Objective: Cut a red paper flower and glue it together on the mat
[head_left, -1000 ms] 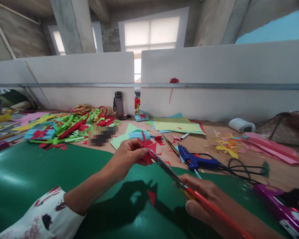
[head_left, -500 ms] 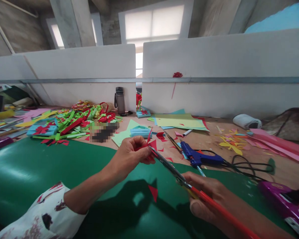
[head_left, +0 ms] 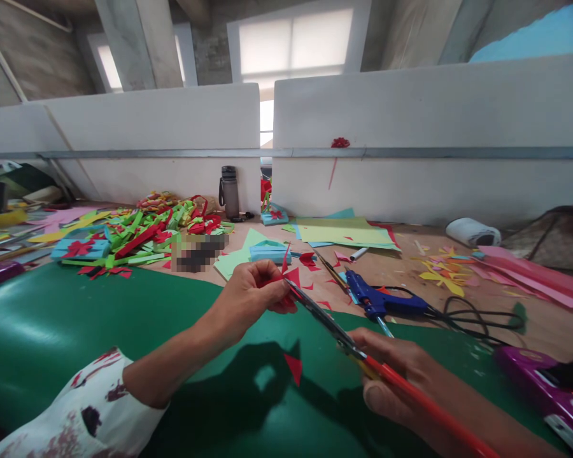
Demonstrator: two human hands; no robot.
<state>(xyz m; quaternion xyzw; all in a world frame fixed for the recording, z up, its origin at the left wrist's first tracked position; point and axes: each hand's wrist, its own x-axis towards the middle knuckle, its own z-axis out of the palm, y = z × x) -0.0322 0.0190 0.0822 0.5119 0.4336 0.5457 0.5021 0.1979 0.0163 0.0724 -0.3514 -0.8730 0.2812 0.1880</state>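
A piece of red paper (head_left: 286, 257) is pinched between the fingertips of my left hand (head_left: 262, 289), partly hidden by them. My right hand (head_left: 396, 369) is wrapped round the red handles of a pair of scissors (head_left: 332, 327). The blade tips reach up to the red paper, right at my left fingertips. On the green mat (head_left: 95, 324) below lies a red paper triangle (head_left: 294, 369). Beyond my left hand sits a small light-blue paper box (head_left: 270, 252), with red paper scraps (head_left: 308, 259) to its right.
A blue glue gun (head_left: 391, 302) with a black cord lies behind the scissors. At the right edge is a purple device (head_left: 539, 388). Green and red paper strips (head_left: 167, 226) are heaped back left, near a grey bottle (head_left: 229, 194). Yellow-green sheets (head_left: 344, 230) lie against the white partition.
Hardly anything differs. Both hands, the red paper and the scissors keep nearly the same places.
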